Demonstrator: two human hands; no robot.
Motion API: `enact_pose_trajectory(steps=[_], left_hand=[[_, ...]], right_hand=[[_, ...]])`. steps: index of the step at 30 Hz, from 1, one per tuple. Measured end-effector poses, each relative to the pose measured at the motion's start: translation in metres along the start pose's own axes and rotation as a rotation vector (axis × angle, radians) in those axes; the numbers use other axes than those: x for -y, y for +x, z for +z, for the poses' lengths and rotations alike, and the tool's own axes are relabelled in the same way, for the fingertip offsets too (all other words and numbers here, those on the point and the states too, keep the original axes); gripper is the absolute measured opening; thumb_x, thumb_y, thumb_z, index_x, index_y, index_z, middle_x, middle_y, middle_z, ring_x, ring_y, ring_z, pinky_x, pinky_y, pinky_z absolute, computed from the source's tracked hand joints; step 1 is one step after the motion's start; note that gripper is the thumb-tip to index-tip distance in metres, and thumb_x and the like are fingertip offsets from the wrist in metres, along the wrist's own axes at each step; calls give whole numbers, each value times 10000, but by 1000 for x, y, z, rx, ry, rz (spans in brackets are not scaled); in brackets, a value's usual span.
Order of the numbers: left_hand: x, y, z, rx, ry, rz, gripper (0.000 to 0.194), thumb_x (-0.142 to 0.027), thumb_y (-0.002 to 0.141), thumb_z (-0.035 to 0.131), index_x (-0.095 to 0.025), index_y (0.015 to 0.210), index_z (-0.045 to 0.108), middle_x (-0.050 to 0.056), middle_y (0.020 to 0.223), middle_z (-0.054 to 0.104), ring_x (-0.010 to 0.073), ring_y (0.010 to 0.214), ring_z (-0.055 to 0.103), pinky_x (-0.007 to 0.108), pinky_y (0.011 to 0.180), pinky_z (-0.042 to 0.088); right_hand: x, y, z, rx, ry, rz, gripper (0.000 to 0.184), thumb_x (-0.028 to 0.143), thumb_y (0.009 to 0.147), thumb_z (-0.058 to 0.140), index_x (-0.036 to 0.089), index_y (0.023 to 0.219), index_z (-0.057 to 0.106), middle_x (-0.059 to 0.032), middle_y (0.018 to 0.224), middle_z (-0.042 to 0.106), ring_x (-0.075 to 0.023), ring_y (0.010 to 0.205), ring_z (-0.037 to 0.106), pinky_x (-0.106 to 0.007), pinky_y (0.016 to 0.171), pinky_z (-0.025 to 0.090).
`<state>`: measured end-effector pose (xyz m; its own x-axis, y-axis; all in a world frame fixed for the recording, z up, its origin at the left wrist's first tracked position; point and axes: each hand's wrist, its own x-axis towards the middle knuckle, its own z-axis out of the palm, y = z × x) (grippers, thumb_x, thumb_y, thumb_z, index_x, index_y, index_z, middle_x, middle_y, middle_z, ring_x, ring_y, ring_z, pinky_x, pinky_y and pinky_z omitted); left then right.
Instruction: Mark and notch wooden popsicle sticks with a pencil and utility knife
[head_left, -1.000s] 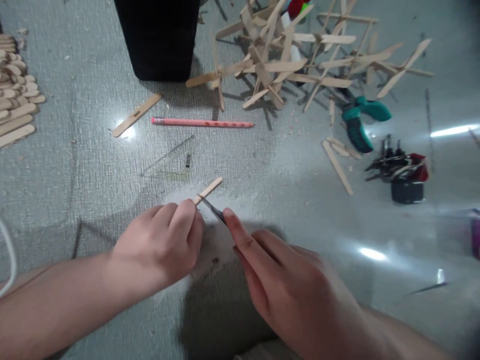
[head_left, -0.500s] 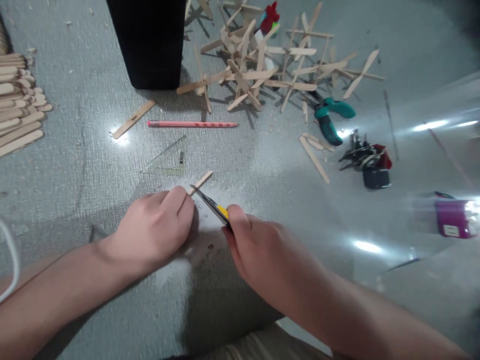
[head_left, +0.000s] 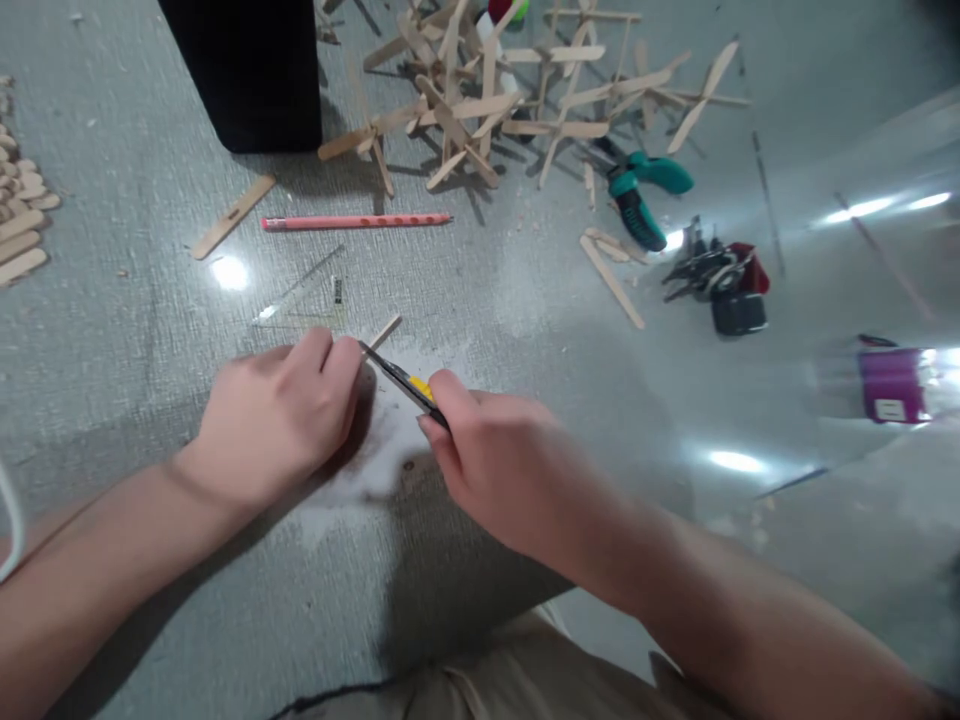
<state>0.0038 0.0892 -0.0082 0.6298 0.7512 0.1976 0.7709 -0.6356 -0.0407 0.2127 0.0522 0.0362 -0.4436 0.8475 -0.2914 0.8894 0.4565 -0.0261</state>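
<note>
My left hand point(head_left: 281, 415) is closed on a thin wooden craft stick point(head_left: 385, 333), whose free end sticks out past the knuckles toward the upper right. In my right hand point(head_left: 495, 455) is a utility knife point(head_left: 409, 388) with a yellow part on its body. The blade points up and left, its tip meeting the stick close to the left fingers; how deep it sits cannot be seen. Beneath both hands lies a pale sheet point(head_left: 390, 440) with dark specks. Just beyond the left hand lies a clear set square point(head_left: 300, 300).
A pink pencil point(head_left: 356, 222) and a flat craft stick point(head_left: 234, 215) lie farther back, near a black bin point(head_left: 255, 80). Crossed-stick assemblies point(head_left: 465, 120) pile up behind. Teal-handled pliers point(head_left: 641, 195), dark clips point(head_left: 720, 275) and a purple object point(head_left: 892, 385) are rightward; stacked sticks point(head_left: 22, 235) sit left.
The whole view has shifted, so the table items appear farther up and left. Both hands keep their grips, and the blade tip now sits closer to the left fingers.
</note>
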Motion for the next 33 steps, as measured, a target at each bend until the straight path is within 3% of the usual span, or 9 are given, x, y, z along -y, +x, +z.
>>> enact_pose_trajectory(steps=[8, 14, 24, 29, 33], left_hand=[[10, 7, -1, 131, 58, 81, 267, -214, 932, 461, -209, 683, 559, 11, 547, 512, 166, 454, 404, 313, 502, 99], [14, 11, -2, 393, 48, 45, 251, -196, 910, 435, -204, 783, 652, 18, 590, 554, 186, 502, 464, 324, 520, 160], [8, 17, -7, 526, -43, -28, 270, -181, 928, 406, -179, 834, 659, 30, 682, 600, 185, 579, 518, 293, 581, 259], [4, 24, -12, 654, -36, -73, 269, -152, 905, 415, -165, 908, 684, 59, 744, 653, 223, 666, 600, 294, 638, 339], [0, 27, -19, 663, 0, -66, 270, -129, 898, 423, -159, 897, 692, 76, 728, 675, 229, 651, 617, 305, 614, 346]], right_hand=[[13, -4, 4, -57, -118, 50, 88, 182, 970, 513, 158, 926, 586, -15, 607, 564, -167, 472, 510, -268, 481, 213], [13, -7, 0, -138, -211, -1, 78, 161, 932, 533, 150, 910, 606, -8, 571, 522, -163, 440, 465, -274, 462, 209], [17, -11, -3, -74, -248, -2, 73, 151, 897, 598, 176, 834, 568, 13, 565, 482, -154, 418, 463, -267, 460, 186], [17, -12, -7, -36, -290, -63, 104, 166, 924, 573, 176, 821, 579, -7, 594, 511, -146, 423, 449, -276, 460, 174], [16, -10, -13, 0, -263, 6, 84, 155, 926, 537, 188, 870, 589, -14, 570, 524, -176, 435, 482, -300, 473, 182]])
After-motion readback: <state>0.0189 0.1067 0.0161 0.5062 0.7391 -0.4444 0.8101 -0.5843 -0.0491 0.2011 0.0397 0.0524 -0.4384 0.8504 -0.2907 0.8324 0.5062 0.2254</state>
